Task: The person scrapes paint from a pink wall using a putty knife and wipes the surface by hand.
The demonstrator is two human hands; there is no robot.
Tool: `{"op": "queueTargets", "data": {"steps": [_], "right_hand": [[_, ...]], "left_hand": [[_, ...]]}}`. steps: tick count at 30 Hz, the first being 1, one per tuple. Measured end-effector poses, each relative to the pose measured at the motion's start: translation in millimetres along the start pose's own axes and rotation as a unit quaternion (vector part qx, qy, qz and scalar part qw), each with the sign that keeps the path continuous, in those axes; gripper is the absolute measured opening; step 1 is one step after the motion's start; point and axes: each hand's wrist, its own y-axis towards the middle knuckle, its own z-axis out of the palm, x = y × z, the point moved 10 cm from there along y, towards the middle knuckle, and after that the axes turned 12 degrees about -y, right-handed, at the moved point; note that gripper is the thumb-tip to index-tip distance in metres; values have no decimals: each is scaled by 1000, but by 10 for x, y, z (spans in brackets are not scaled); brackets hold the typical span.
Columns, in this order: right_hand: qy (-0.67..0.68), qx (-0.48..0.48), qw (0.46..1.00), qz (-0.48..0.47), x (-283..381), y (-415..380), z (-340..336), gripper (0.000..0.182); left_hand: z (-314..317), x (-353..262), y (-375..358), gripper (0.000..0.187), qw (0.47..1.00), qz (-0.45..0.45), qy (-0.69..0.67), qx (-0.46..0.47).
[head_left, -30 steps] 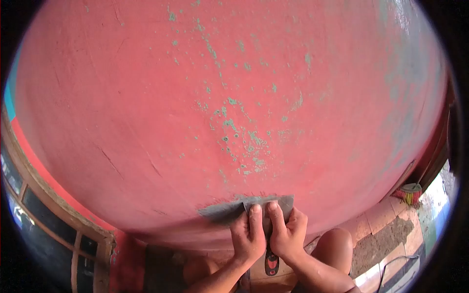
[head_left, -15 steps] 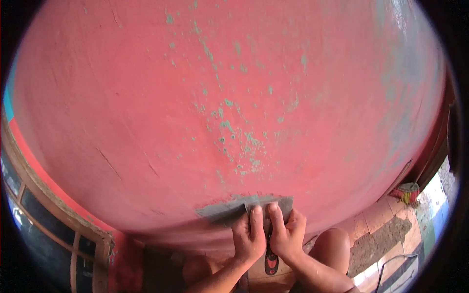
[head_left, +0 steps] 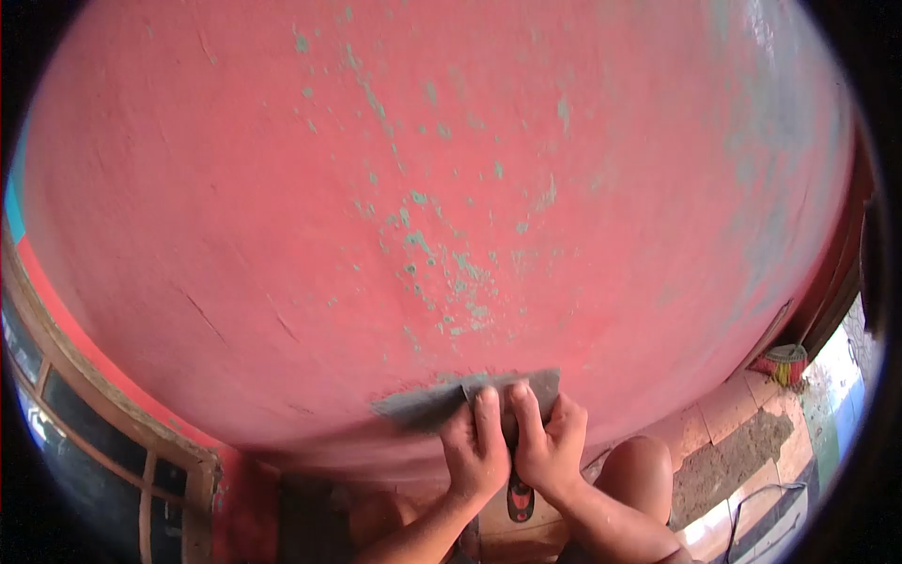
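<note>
Both my hands are closed on a wide scraper (head_left: 520, 500), which has a flat grey metal blade and a black and red handle. My left hand (head_left: 475, 453) grips its left side, thumb pointing up along the blade. On the other side my right hand (head_left: 552, 451) mirrors it, thumb also pressed against the blade. The blade's top edge lies against the low part of a red painted wall (head_left: 282, 216). To its left, touching or partly behind it, spreads a grey patch (head_left: 409, 406) with a ragged upper edge.
Green flecks (head_left: 460, 277) show through the red paint above my hands. A wood-framed window (head_left: 94, 414) is at the lower left. At right, a broom (head_left: 782, 365) lies by the wall, and a rough broken patch (head_left: 738, 461) interrupts the floor tiles. My knee (head_left: 641, 475) is beside my right forearm.
The scraper and both hands have shifted very slightly up and left, still on the grey patch. The view has turned a little, so the wall marks sit further left.
</note>
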Motion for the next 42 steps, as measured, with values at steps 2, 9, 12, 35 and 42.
{"op": "queueTargets", "data": {"steps": [2, 9, 12, 35, 42], "right_hand": [[-1, 13, 1000, 4, -38, -5, 10, 26], [11, 8, 1000, 6, -77, -5, 18, 26], [7, 19, 1000, 22, -95, 3, 14, 26], [11, -5, 1000, 17, -33, 58, -117, 30], [2, -10, 999, 44, -129, 7, -141, 28]], "left_hand": [[24, -48, -17, 35, 999, 27, 24, -1], [6, 73, -34, 38, 999, -43, 2, 13], [38, -7, -10, 37, 999, -38, 0, 6], [174, -47, 23, 37, 1000, -6, -7, 13], [224, -62, 8, 40, 998, -31, 19, 44]]}}
